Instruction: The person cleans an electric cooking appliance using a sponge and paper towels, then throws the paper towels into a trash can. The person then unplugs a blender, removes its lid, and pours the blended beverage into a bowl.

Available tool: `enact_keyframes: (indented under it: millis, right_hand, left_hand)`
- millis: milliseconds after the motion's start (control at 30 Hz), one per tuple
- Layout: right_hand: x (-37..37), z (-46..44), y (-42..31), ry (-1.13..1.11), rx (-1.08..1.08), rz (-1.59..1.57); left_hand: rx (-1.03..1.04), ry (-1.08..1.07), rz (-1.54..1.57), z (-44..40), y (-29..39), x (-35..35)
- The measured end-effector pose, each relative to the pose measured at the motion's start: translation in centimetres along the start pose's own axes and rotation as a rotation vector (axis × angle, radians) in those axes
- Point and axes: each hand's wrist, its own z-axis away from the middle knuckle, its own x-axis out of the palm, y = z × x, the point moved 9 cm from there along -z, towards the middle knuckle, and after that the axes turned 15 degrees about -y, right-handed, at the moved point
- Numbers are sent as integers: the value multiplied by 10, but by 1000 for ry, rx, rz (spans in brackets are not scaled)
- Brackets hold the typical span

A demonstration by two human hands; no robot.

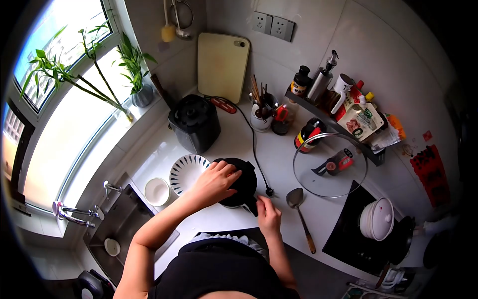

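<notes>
A round black pot with a handle (245, 175) stands on the counter before me; I cannot make out whether it is a pan or a kettle. Across its top lies my left hand (216, 182), fingers bent over it and the thumb apart. My right hand (269, 215) is closed at the end of the pot's black handle, its fingertips partly hidden. Just left of the pot, partly under my left forearm, is a white plate (186, 169) with dark leaf marks. Beside that plate sits a white bowl (157, 192). A metal ladle (295, 198) with a wooden grip lies right of my right hand.
A black cord ends in a plug (269, 191) near the pot. A glass lid (331, 187) leans at the right. Further right, a white lidded pot (377, 219) sits on the black cooktop (343, 244). A black appliance (194, 124) stands behind; the sink (122, 226) is left.
</notes>
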Motion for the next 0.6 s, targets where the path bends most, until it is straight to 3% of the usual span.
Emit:
enact_keyframes:
  millis: [67,367,433,600]
  right_hand:
    - [-8,1,-24,-43,-79,56]
    - [2,2,-18,-84,-11,134]
    - [6,0,-4,-143,136,28]
    - [5,-13,4,-167,162,58]
  left_hand:
    - [-15,-44,22,-1,-2,6]
    - [-16,18,-43,0,6,-3]
    - [-25,24,-66,-1,7,-2]
    - [-77,34,-110,-1,5,0]
